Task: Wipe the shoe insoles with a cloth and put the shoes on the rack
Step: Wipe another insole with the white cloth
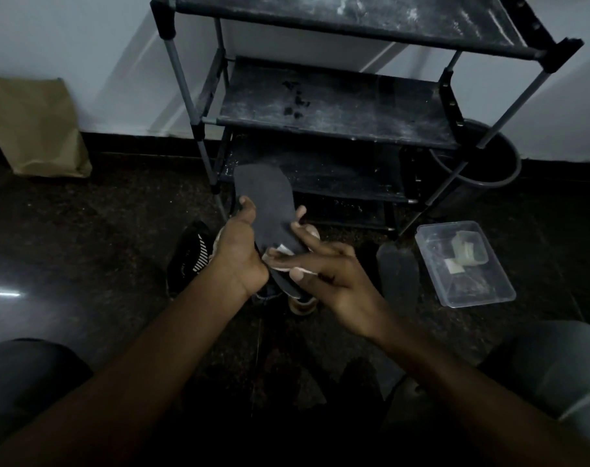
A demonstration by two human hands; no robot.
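My left hand [239, 251] has a closed grip on the dark insole [266, 203] – thumb laid across its upper face near the left edge, the rest of the hand wrapped behind it. The insole is held in the air just above the middle of the view, its rounded toe end pointing to 12 o'clock, towards the bottom of the rack [334, 109].

My right hand [334, 281] comes in from 4 o'clock with the fingers curled. Its grip pinches a pale cloth [283, 261] and presses it against the heel end of the insole. Only small light patches of the cloth show between the fingers.

On the floor [84, 230] under my hands lie two shoes. A black striped shoe [192, 257] is at 9 o'clock from my left wrist. The other shoe [300, 303] is mostly hidden, with only a tan end showing at 6 o'clock from the cloth. A second insole [398, 274] lies flat on the floor at 3 o'clock from my right hand. Just beyond it is a clear plastic container [472, 288] holding a few pale folded pieces.

The rack stands against the wall at 12 o'clock, its dusty black shelves bare – no shoes on it yet. A dark bucket [482, 163] sits behind its right legs at 2 o'clock, and a brown paper bag [37, 126] leans on the wall at 10 o'clock
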